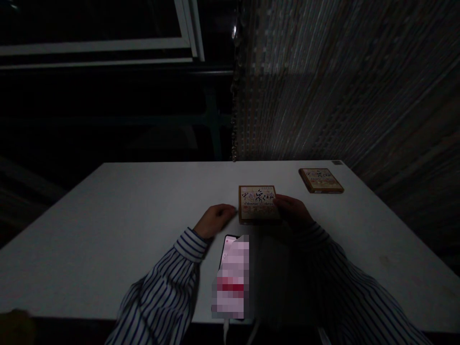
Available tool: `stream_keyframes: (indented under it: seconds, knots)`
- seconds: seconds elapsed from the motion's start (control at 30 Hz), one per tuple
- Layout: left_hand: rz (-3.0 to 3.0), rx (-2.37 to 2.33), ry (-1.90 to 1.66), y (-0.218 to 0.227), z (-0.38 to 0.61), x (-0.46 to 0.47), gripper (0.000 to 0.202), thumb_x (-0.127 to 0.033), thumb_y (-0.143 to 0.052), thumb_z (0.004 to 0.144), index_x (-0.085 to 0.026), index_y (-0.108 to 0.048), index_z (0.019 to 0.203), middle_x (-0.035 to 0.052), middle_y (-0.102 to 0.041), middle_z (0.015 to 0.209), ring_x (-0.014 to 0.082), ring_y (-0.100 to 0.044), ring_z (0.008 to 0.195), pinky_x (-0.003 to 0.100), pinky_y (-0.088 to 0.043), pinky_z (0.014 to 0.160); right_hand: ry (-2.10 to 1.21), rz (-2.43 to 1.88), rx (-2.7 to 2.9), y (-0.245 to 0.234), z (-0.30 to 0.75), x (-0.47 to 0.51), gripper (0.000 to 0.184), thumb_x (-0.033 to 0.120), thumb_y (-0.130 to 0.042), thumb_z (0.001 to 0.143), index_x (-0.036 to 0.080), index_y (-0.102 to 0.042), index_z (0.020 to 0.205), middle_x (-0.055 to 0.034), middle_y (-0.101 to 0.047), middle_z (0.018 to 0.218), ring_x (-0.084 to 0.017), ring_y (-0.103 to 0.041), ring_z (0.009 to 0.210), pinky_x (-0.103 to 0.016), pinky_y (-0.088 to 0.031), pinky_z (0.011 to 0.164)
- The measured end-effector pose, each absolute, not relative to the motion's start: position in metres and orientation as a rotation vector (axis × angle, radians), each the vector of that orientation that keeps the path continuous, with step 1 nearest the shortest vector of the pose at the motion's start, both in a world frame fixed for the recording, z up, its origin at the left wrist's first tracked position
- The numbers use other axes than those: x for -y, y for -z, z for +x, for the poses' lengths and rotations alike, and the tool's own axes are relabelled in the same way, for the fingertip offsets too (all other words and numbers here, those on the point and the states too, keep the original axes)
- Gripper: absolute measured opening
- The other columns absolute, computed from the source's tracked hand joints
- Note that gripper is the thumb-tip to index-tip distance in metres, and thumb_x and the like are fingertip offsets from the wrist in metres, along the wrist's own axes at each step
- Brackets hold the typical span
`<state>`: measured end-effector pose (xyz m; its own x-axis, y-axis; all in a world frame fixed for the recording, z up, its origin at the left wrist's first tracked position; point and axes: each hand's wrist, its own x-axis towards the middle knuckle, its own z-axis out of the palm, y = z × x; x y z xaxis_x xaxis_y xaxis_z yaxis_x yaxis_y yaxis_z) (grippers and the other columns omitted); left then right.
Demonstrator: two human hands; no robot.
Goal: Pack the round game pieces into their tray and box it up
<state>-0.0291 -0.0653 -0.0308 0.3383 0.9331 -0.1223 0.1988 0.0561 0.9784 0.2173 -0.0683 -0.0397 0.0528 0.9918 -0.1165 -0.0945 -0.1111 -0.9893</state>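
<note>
A flat Chinese chess box (258, 203) with a tan printed lid lies on the white table, in the middle of the view. My right hand (294, 211) grips its right edge, the thumb over the lid and the other fingers partly hidden in shadow. Just left of the box is my left hand (215, 220), its fingers curled together and their tips close to the box's left edge. I see nothing held in it, and dim light hides whether it touches the box. Below the hands a lit phone (233, 273) lies on the table, its screen blurred out.
A second Chinese chess box (321, 180) lies at the back right of the white table (143, 201). From the phone's lower end a white cable (225, 330) runs over the near edge. A string curtain (287, 96) hangs behind the table, with a window frame (108, 45) at the upper left.
</note>
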Motion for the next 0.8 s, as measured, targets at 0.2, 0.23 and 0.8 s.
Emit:
stream_keyframes:
  seconds: [0.2,0.23,0.8]
  knots:
    - [0.915,-0.946,-0.805,0.026,-0.011,0.059,0.035,-0.04,-0.058,0.074,-0.009,-0.063,0.089,0.0131,-0.067,0.085,0.0149,-0.062,0.069,0.026,-0.049,0.067,-1.434,-1.129,0.937,0.041,0.219,0.068,0.026,0.028,-0.066,0.063,0.018,-0.066,0.087,-0.004,-0.07,0.084,-0.023,-0.064,0.08,-0.038,-0.051,0.078]
    - [0.886,-0.909,-0.784,0.026,-0.009,0.059,0.035,-0.039,-0.058,0.074,-0.008,-0.063,0.09,0.0135,-0.067,0.085,0.0148,-0.062,0.068,0.026,-0.05,0.067,-1.446,-1.111,0.943,0.04,0.219,0.069,0.027,0.029,-0.066,0.064,0.017,-0.066,0.088,-0.0041,-0.069,0.085,-0.023,-0.064,0.081,-0.038,-0.05,0.079]
    - [0.826,-0.833,-0.771,0.016,0.002,0.057,0.018,-0.017,-0.06,0.073,-0.006,-0.064,0.087,0.007,-0.065,0.064,0.0087,-0.057,0.048,0.016,-0.045,0.044,-1.519,-1.03,0.924,0.035,0.22,0.067,0.026,0.029,-0.067,0.063,0.015,-0.066,0.085,-0.0053,-0.069,0.085,-0.024,-0.064,0.079,-0.036,-0.051,0.073]
